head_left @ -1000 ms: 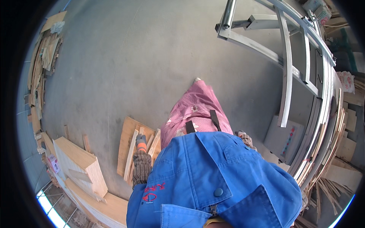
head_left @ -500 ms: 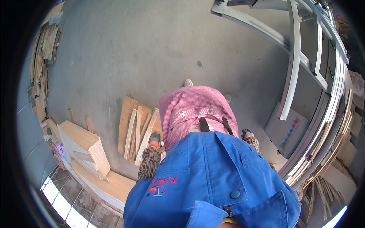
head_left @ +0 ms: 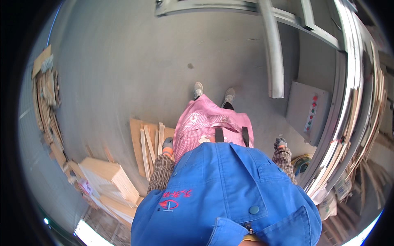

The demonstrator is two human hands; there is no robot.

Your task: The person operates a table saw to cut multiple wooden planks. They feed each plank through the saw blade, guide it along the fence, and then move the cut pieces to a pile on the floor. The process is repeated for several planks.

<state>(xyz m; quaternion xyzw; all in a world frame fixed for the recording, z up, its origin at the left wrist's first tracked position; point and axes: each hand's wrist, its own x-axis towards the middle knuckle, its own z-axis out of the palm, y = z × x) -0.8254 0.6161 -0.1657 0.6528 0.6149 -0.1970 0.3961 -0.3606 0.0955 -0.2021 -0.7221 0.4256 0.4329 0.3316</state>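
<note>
My left hand [head_left: 167, 146], in a grey glove with an orange cuff, hangs beside my pink checked apron [head_left: 197, 127]. In the picture it lies next to the wood strips [head_left: 148, 141] on a board [head_left: 136, 139], with no visible grip on them. My right hand [head_left: 280, 142], gloved in grey, hangs out to the right with fingers loosely bent and apart. Nothing shows in either hand, though the left one's fingers are partly hidden. Both forearms wear brown striped sleeves.
A metal frame [head_left: 273, 57] stands ahead on the right, near a grey control box [head_left: 308, 108] with red and green buttons. Pale boards [head_left: 108, 174] are stacked at the lower left. Wood scraps [head_left: 45, 96] line the left wall. Grey floor [head_left: 123, 74] lies ahead.
The view has shifted and turned. The metal frame now appears farther left and higher, and both my shoes show more fully. My right hand has swung outward from my body.
</note>
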